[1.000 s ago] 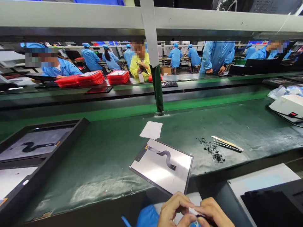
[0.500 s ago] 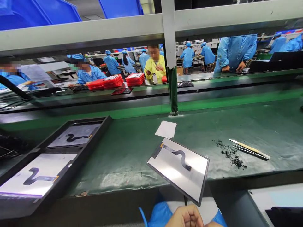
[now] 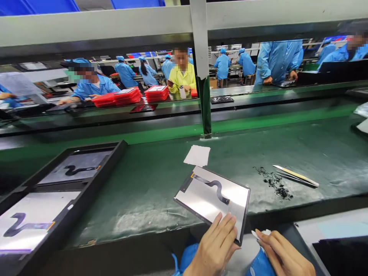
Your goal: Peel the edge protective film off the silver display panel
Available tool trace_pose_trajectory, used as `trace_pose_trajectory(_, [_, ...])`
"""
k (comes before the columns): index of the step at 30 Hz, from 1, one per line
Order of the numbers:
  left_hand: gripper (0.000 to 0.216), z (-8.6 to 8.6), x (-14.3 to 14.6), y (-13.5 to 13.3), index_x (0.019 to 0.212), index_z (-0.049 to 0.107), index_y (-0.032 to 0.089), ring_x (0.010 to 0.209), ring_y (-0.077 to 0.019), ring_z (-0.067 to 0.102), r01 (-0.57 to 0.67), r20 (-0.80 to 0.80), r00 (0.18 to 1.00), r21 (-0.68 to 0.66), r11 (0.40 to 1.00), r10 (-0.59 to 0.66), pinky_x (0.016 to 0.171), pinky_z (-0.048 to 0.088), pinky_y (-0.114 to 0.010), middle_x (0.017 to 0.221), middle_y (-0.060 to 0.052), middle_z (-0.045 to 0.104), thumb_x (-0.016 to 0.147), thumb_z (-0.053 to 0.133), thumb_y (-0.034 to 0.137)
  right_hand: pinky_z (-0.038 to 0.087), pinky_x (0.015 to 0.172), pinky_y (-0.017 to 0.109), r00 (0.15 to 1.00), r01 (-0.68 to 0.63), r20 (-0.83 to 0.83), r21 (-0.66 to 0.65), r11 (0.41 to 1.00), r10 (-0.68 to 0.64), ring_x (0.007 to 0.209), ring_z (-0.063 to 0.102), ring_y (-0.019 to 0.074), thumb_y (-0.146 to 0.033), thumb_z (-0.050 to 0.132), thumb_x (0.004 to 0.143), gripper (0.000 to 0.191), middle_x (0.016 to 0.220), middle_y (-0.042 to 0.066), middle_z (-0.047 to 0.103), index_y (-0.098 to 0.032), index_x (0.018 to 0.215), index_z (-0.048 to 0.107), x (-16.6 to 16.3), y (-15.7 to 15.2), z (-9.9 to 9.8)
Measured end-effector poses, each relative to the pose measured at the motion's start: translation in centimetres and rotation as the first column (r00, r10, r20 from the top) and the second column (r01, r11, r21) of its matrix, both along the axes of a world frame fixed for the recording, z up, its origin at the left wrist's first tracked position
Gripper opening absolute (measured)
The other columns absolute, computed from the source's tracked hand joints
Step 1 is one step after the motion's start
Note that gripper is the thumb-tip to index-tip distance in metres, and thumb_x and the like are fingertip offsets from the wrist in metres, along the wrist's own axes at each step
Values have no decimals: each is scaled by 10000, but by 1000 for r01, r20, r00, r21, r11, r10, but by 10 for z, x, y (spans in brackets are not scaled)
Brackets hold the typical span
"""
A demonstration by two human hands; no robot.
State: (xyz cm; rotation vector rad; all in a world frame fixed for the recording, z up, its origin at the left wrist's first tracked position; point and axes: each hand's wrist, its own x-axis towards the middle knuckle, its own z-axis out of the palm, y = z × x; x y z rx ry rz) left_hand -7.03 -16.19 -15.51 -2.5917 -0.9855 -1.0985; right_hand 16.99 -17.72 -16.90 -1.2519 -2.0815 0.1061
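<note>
A flat display panel (image 3: 198,195) with a silvery back and a black ribbon cable (image 3: 217,188) lies at a slant, its near corner jutting past the bench's front edge. My left hand (image 3: 214,243) rests on that near end, fingers stretched over the silvery surface; the thumb is by the edge. To the right of the panel, my right hand (image 3: 283,253) pinches a small white piece (image 3: 266,232), whose kind I cannot make out. A white sheet (image 3: 197,155) lies just behind the panel.
At left stands a black tray (image 3: 97,188) with two similar panels. Tweezers (image 3: 299,180), a light-handled blade tool (image 3: 296,174) and black scraps (image 3: 277,186) lie at right. A post (image 3: 205,96) rises behind the green bench (image 3: 138,191). Co-workers sit beyond.
My left hand has come up onto the panel's near end. My right hand has risen into view at the right with the white piece. The whole view has shifted slightly.
</note>
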Motion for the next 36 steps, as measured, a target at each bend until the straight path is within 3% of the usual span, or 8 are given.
trace_pose_trajectory(8, [200,-10,13,8,1128,634,16,1259,-274,608,8,97,995,10,1000,-9,1088,494,-421,1168,-200,726,998,525,123,456,555,170,982,90,160,95,991,-104,603,647,110,-224,393,1058,318,706,13,639,-209,1002,706,-23,1,18])
trace_pose_trajectory(15, [191,-16,17,10,1130,634,19,1236,-275,629,-14,125,992,33,999,9,1074,512,-422,1143,-193,737,985,548,108,400,555,223,967,121,206,144,982,-149,594,602,120,-208,376,1067,310,705,9,612,-189,1004,679,-30,9,26])
trace_pose_trajectory(25, [183,-15,16,9,1123,641,19,1214,-272,646,-7,136,991,27,1000,3,1044,538,-412,1139,-187,740,979,570,107,368,572,262,936,146,279,249,957,-215,586,570,128,-172,241,1083,471,726,32,655,-188,942,690,-40,17,36])
trace_pose_trajectory(36, [180,-11,16,9,1123,645,20,1195,-256,661,1,137,991,4,1000,-2,1067,519,-407,1128,-184,743,979,570,98,352,545,258,941,195,240,187,963,-238,594,582,126,-256,242,1096,467,692,9,626,-204,951,683,-42,16,33])
